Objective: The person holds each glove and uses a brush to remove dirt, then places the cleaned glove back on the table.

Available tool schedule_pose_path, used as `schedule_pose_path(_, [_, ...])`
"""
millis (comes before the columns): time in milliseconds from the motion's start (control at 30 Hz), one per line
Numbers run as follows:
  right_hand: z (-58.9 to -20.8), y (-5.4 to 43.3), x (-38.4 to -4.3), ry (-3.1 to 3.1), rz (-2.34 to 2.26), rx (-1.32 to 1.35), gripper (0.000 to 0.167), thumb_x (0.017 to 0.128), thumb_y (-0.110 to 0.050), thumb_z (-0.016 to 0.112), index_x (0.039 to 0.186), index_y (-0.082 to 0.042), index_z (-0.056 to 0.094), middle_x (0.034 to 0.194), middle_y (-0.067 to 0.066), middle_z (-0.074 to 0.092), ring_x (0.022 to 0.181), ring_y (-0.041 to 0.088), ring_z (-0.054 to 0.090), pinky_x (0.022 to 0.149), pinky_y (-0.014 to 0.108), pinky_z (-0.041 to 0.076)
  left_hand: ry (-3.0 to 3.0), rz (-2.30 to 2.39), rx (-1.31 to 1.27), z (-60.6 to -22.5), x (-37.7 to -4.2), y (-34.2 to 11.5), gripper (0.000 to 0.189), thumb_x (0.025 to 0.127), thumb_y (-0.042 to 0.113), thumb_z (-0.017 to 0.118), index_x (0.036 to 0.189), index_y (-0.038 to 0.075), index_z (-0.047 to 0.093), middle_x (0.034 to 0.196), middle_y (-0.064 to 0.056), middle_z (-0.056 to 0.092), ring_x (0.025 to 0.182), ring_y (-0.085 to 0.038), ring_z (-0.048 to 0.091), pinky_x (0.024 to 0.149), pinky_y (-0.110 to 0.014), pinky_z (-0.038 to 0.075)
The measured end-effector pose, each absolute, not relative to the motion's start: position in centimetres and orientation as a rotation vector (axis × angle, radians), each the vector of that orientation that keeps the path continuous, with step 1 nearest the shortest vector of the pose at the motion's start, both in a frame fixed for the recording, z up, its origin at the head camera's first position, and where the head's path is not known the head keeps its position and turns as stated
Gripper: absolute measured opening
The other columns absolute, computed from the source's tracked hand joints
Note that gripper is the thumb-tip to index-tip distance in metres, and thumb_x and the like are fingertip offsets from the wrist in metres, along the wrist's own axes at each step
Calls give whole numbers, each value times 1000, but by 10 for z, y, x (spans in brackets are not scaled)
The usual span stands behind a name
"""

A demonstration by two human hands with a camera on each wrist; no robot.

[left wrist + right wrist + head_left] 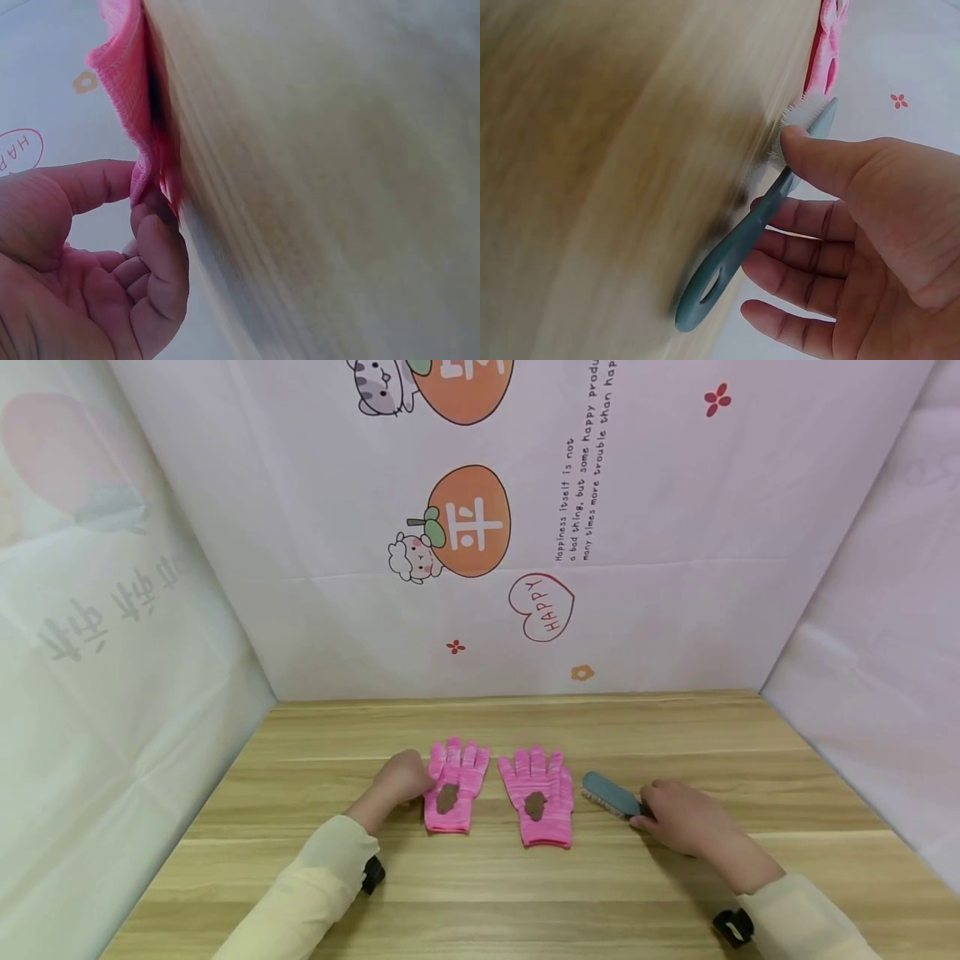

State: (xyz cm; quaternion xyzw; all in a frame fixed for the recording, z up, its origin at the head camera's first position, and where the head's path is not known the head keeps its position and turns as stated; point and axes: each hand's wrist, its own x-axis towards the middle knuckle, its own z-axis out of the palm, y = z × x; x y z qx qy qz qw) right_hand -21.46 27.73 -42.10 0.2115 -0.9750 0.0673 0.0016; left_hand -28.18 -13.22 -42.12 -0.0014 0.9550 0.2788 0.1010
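Two pink knitted gloves lie side by side on the wooden table, fingers toward the back wall. Both the left glove (pixel 467 781) and the right glove (pixel 557 818) carry a brown stain. My left hand (pixel 402 777) pinches the outer edge of the left glove between thumb and fingers, and in the left wrist view that pink edge (pixel 126 90) is slightly raised. At the right, my right hand (pixel 682 817) holds a blue-green brush (pixel 617 795) at its handle, thumb near the neck. Its pale bristles (pixel 804 112) face the table, and the handle's end has a slot.
The wood-grain table (pixel 480 902) meets a white printed cloth (pixel 337 627) at the back, with more white cloth on both sides. Black straps (pixel 372 875) sit at both wrists, by the pale yellow sleeves.
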Motion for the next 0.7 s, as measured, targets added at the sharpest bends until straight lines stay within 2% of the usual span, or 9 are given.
schedule_pose_path(167, [-423, 278, -216, -3052, 206, 684, 27, 88, -25, 72, 78, -10, 51, 71, -2, 43, 63, 14, 38, 54, 31, 35, 2773, 981, -60, -421, -282, -137, 15, 80, 4, 65, 87, -1, 53, 77, -12, 54, 56, -21, 55, 45, -28, 51])
schedule_pose_path(267, [-423, 278, -217, -3058, 200, 681, 26, 88, -24, 72, 79, -10, 53, 72, -2, 45, 63, 14, 39, 55, 33, 36, 2697, 1096, -110, -422, -283, -137, 13, 82, 6, 64, 80, 2, 51, 70, -8, 51, 54, -18, 51, 45, -27, 51])
schedule_pose_path(467, [-422, 277, -217, -3070, 201, 672, 26, 88, -25, 72, 79, -10, 53, 72, -2, 46, 63, 14, 40, 55, 33, 36, 2412, 1432, -255, -422, -285, -138, 17, 81, 6, 57, 66, 9, 51, 55, -1, 44, 46, -11, 43, 43, -22, 47])
schedule_pose_path(700, [-421, 277, -216, -3077, 202, 670, 26, 89, -25, 71, 79, -10, 52, 72, -2, 45, 63, 14, 39, 55, 33, 36, 2258, 1608, -350, -420, -285, -138, 5, 81, 7, 57, 77, 6, 55, 67, -3, 49, 58, -13, 47, 52, -23, 47])
